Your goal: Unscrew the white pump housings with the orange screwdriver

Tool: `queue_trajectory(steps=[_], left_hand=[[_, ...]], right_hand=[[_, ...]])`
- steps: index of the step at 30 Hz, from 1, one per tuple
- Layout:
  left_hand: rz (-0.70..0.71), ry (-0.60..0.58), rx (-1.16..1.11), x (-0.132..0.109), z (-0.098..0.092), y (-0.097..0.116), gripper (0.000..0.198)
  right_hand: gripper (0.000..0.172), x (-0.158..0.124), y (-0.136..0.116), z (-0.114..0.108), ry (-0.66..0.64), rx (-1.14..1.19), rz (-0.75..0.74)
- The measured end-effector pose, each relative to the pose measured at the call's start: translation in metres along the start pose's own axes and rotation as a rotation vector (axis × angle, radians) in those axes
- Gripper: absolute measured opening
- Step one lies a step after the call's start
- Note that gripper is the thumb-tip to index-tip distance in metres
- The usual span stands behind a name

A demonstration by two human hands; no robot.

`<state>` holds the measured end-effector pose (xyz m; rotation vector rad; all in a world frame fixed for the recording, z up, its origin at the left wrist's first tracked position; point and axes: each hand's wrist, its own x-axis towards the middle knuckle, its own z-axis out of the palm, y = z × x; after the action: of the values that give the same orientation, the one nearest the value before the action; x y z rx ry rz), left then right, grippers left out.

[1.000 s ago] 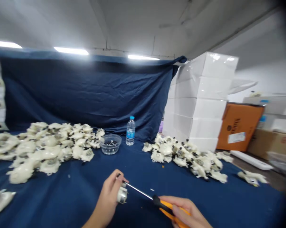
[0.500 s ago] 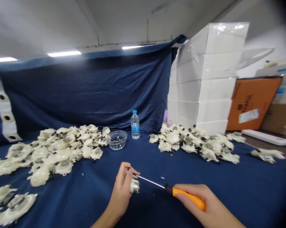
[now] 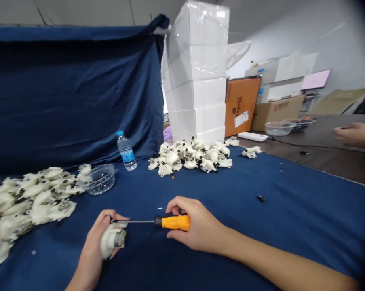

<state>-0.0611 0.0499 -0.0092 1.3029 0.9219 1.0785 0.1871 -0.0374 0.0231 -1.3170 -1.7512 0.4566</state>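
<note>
My left hand (image 3: 94,246) is shut around a white plastic housing (image 3: 109,241) with a small metal motor end (image 3: 120,239) showing. My right hand (image 3: 199,226) grips a screwdriver (image 3: 171,222) with an orange and black handle. Its thin steel shaft runs left, and the tip reaches the top of the housing by my left fingers. The exact contact point is hidden by those fingers. A heap of white plastic parts (image 3: 39,202) lies beside my left hand, and another heap (image 3: 190,157) lies farther back.
A clear bowl of small dark pieces (image 3: 100,180) and a water bottle (image 3: 126,151) stand on the blue cloth (image 3: 291,226). Stacked white boxes (image 3: 196,76) rise behind. To the right, a co-worker's hand (image 3: 355,134) rests on a dark table (image 3: 318,161).
The view has swung right, so the heaps shift left. The screwdriver now lies level and closer to my left hand, which shows more of the white housing.
</note>
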Motion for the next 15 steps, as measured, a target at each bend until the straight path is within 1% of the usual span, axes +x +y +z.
queue_trajectory(steps=[3,5,7,10,11,13,15], left_hand=[[0.016,0.070,0.109,0.000,0.003,0.001,0.036],[0.045,0.105,0.202,-0.001,0.004,0.004,0.036],[0.086,0.136,0.281,-0.003,0.005,0.007,0.036],[0.137,0.166,0.360,-0.005,0.007,0.011,0.037],[0.146,0.165,0.375,-0.005,0.007,0.012,0.037],[0.154,0.143,0.380,-0.004,0.009,0.011,0.038],[0.149,0.117,0.365,-0.003,0.011,0.010,0.037]], right_hand=[[0.026,-0.001,0.003,-0.002,0.045,0.075,0.089],[0.025,0.000,0.006,-0.002,0.037,0.154,0.178],[0.027,0.001,0.010,-0.003,-0.053,0.267,0.277],[0.030,0.005,0.017,-0.008,-0.276,0.460,0.404],[0.031,0.006,0.019,-0.009,-0.331,0.511,0.433],[0.031,0.008,0.023,-0.012,-0.367,0.577,0.478],[0.032,0.009,0.025,-0.014,-0.351,0.609,0.509]])
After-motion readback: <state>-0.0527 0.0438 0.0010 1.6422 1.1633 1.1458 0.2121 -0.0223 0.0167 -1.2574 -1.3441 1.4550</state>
